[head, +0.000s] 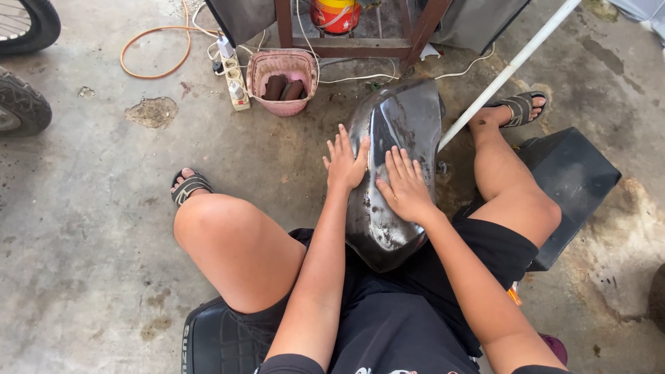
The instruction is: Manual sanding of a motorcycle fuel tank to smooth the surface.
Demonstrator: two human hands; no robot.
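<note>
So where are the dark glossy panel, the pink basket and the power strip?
Dark glossy panel (402, 118): head view, on its upper bare surface, beyond the hands.
Pink basket (258, 69): head view, on its left rim.
Power strip (236, 86): head view, on the middle of its white body.

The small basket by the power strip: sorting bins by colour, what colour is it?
Pink basket, seen in the head view.

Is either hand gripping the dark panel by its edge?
No: the left hand and right hand both lie flat, fingers spread, on the dark panel.
</note>
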